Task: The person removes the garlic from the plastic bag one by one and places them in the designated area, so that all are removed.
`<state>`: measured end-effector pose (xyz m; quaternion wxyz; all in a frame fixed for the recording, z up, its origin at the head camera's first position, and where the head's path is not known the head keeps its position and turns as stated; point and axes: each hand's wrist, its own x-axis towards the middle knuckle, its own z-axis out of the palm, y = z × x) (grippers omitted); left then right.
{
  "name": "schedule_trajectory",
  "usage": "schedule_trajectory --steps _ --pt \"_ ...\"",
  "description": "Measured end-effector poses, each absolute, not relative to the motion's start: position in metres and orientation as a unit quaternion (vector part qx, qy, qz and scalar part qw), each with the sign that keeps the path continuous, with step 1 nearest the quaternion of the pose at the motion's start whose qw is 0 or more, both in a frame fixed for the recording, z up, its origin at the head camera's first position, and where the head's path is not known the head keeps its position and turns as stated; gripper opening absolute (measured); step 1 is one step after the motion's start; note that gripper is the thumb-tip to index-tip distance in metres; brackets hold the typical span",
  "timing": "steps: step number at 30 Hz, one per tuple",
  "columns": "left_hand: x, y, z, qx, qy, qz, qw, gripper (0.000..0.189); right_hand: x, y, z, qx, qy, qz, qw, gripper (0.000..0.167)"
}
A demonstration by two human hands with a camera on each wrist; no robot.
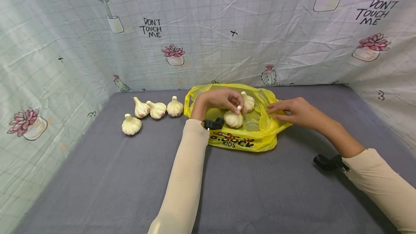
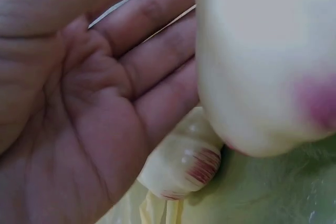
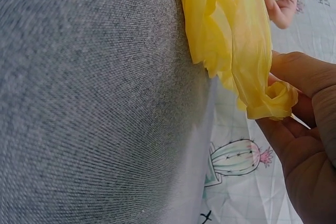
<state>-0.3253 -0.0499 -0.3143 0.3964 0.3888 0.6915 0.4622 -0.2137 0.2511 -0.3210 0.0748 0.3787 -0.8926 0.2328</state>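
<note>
Here the left hand (image 1: pixel 221 100) pinches the stem of a garlic bulb (image 1: pixel 234 119) inside the yellow bag (image 1: pixel 260 138), whose rim the right hand (image 1: pixel 292 111) grips near the table's (image 1: pixel 97 176) back edge.

A staged recording booth: a grey cloth tabletop (image 1: pixel 97 176) walled in by cactus-print sheets (image 1: pixel 201 28)

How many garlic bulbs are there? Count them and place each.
6: four on the grey cloth left of the yellow bag, at; two on the bag, and, pinched by the left hand. More may be hidden.
</note>
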Motion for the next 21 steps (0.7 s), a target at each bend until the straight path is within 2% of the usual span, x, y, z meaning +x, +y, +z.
schedule_trajectory --steps 3,12,15,21 --pt "-0.325 -0.051 -0.315 0.39 0.672 0.463 0.428 0.012 -0.214 0.251 -0.321 0.383 -0.889 0.236 0.079 0.021" --pt "-0.325 -0.073 -0.313 0.434 0.647 0.429 0.457 0.044 -0.215 0.25 -0.323 0.381 -0.891 0.235 0.074 0.022" --pt "-0.325 -0.081 -0.313 0.426 0.641 0.446 0.456 0.045 -0.215 0.25 -0.323 0.384 -0.89 0.233 0.077 0.022" --pt "-0.326 -0.085 -0.317 0.418 0.671 0.442 0.424 0.035 -0.215 0.251 -0.323 0.381 -0.891 0.234 0.075 0.022"
